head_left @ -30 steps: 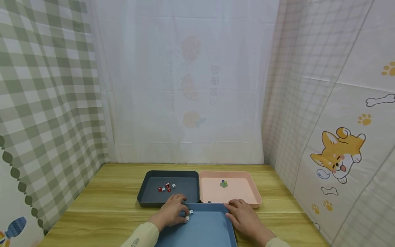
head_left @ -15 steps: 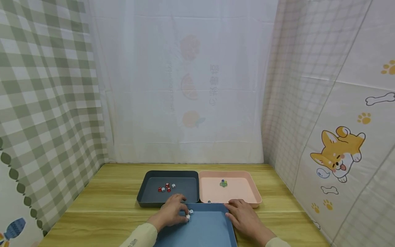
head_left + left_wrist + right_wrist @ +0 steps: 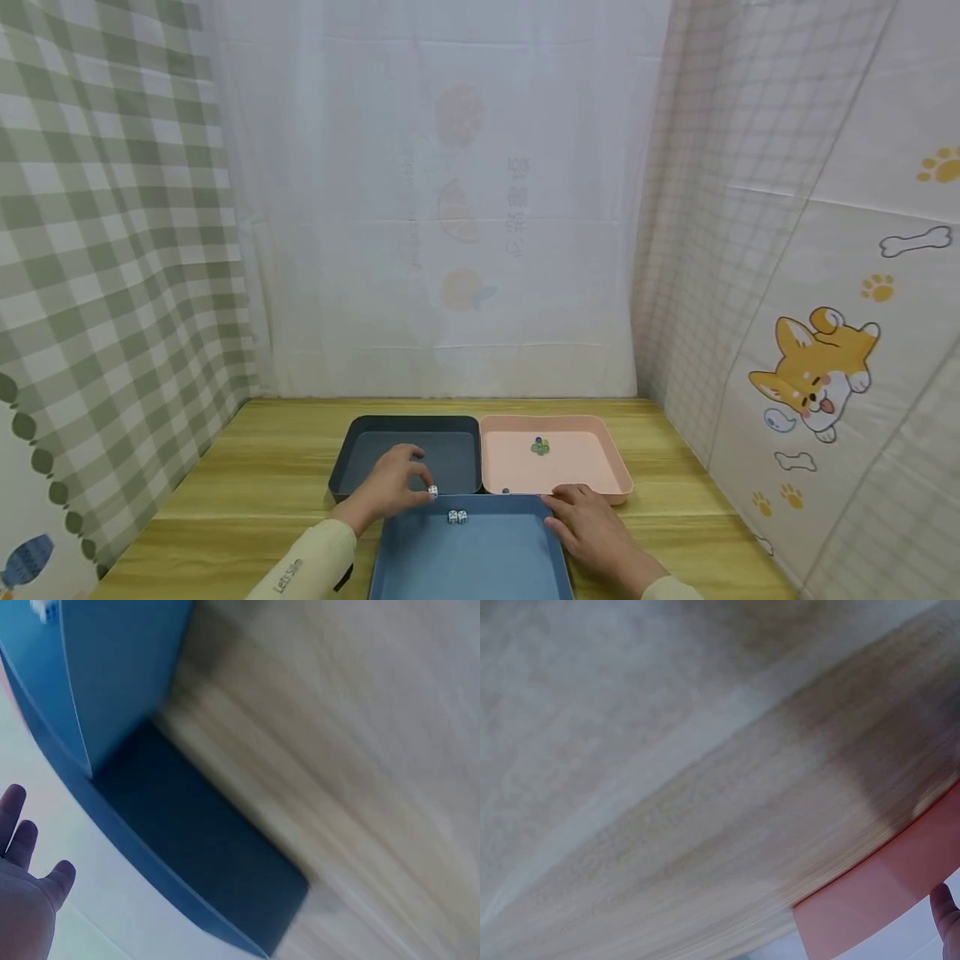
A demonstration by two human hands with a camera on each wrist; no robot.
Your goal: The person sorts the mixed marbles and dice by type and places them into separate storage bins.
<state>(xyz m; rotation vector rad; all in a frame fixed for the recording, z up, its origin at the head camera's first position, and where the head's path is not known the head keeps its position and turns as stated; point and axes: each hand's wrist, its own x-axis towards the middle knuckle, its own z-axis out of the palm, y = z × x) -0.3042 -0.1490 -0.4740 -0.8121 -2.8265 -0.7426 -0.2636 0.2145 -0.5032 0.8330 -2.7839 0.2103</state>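
Observation:
My left hand pinches a white die between thumb and fingertip, over the front edge of the dark tray. Below it, two more white dice sit side by side in the blue tray, near its far wall. At the blue tray's far right corner rests my right hand, fingers extended and holding nothing. In the left wrist view a few spread fingers of the left hand show, while the die is out of sight. The dark tray's dice are hidden behind the left hand.
A pink tray stands right of the dark one, with several green and blue beads in it and a small dark bead at its near edge. Curtains enclose the wooden table at the back and sides.
My left hand has lifted a white die from the blue tray and carried it left and away, over the dark tray's near edge. The right hand has stayed at the tray corner.

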